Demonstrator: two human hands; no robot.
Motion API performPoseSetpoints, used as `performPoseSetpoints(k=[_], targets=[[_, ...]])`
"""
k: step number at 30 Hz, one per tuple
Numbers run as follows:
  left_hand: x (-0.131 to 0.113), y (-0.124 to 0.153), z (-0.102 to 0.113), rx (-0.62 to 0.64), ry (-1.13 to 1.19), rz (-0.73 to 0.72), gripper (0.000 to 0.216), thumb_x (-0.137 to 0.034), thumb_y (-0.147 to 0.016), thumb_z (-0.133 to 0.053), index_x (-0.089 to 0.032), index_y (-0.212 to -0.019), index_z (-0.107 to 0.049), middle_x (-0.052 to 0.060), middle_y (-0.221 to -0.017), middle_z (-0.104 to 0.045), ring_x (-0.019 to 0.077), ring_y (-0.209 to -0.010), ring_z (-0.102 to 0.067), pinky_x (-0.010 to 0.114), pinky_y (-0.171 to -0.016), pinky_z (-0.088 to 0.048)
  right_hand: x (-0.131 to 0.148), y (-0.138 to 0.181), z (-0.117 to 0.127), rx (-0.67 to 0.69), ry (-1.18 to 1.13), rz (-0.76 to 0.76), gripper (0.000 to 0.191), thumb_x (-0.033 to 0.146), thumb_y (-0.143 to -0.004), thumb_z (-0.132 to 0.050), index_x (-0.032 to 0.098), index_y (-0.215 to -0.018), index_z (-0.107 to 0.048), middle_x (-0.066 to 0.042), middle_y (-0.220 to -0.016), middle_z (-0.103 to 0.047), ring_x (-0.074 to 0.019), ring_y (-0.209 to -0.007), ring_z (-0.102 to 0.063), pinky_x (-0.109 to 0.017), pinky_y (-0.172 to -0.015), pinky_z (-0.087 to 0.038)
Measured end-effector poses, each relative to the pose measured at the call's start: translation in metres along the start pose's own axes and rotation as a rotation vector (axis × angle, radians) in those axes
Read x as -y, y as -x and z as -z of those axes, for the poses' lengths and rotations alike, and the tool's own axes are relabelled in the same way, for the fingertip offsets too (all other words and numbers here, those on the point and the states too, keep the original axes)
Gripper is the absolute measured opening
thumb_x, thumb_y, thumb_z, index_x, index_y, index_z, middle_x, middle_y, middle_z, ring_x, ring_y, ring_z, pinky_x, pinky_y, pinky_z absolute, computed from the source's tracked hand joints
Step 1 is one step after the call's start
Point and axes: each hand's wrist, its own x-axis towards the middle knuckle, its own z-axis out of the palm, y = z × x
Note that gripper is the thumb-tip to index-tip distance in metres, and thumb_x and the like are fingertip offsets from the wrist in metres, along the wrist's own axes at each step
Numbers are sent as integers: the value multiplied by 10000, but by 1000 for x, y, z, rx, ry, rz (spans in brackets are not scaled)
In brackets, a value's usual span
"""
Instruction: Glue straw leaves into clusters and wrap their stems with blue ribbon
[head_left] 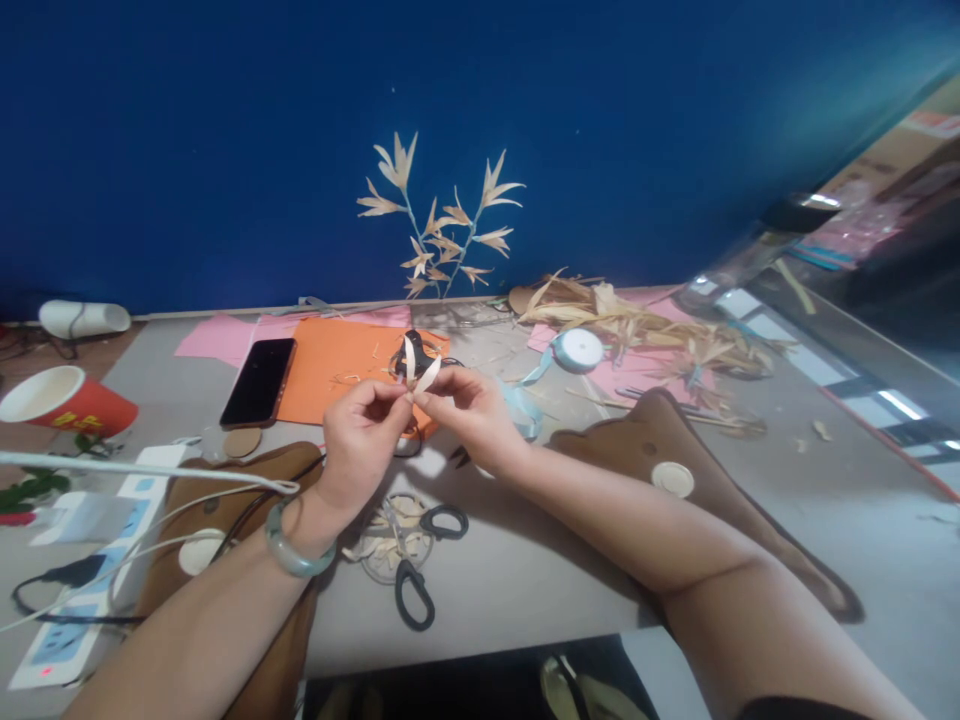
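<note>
My left hand and my right hand meet above the middle of the grey table, fingers pinched together. Between the fingertips stand two small pale dried leaf pieces, fanned upward in a V. Both hands grip their base. A pale green bangle sits on my left wrist. Black-handled scissors lie just below my hands, beside a round clear dish of leaf trimmings. An orange paper sheet lies behind the hands.
A dried-leaf branch stands against the blue wall. A heap of dried leaves and a ribbon roll lie at right. A black phone, red paper cup, power strip with cables and brown fabric pieces surround the hands.
</note>
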Motion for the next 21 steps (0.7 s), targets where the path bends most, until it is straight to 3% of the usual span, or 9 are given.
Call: performPoseSetpoints(k=[9,16,21], targets=[[-2,-2,-2,-1,91,80,170,-291,-738,-726,-139,-782,-662,4,-583,-659,116,-514,-630,226,-526,-533,0,-3,0,-116,17,11,225,373,-737,-738,185,-735,-614,9,-728,-619,-115,-698,-553,-278,-723,-459],[-1,-2,-1,50,91,56,173,-302,-738,-737,-151,-804,-681,17,-634,-683,127,-549,-658,233,-540,-549,-2,-4,2,-36,-20,-23,227,390,-740,-741,185,-734,-643,-14,-758,-659,-133,-740,-594,-296,-759,-489],[-1,-2,-1,20,84,48,174,-303,-726,-746,-150,-772,-676,16,-619,-682,124,-526,-650,231,-524,-544,-1,-4,3,-22,-34,-38,220,393,-738,-742,190,-744,-659,-20,-775,-678,-143,-767,-612,-302,-780,-499]])
